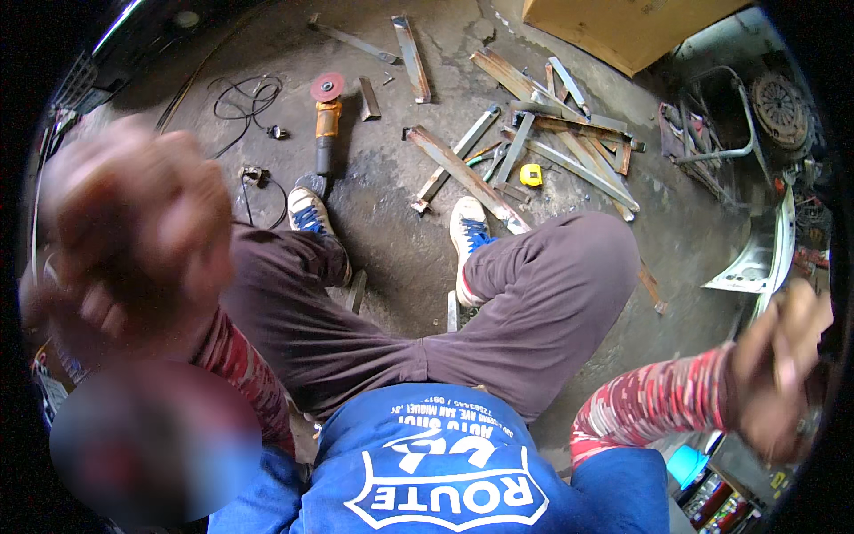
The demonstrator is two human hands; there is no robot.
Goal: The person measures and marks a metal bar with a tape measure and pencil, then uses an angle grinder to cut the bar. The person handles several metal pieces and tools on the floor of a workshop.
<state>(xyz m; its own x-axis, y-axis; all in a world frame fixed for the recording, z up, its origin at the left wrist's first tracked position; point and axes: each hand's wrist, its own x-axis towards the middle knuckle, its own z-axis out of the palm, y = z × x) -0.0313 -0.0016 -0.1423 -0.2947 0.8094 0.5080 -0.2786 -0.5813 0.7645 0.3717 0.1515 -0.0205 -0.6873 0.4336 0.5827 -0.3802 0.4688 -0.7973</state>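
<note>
Smeared by motion, my left hand (142, 218) is raised large and close at the left; its fingers seem bent, but I cannot make out whether they hold anything. My right hand (778, 383) is held out at the far right, slightly blurred, with fingers apart and nothing visible in it. Both hands are away from the things on the floor. Between and beyond my feet lie an angle grinder (327, 125) with a red disc, a yellow tape measure (531, 175) and several rusty steel angle bars (467, 178), some crossed in a loose pile.
A black cord (245, 102) coils left of the grinder. At the back right stand a cardboard box (632, 31), a metal tube frame (743, 125) and a round clutch-like part (780, 109). A white panel (756, 267) is near my right hand. A blurred oval covers the lower left.
</note>
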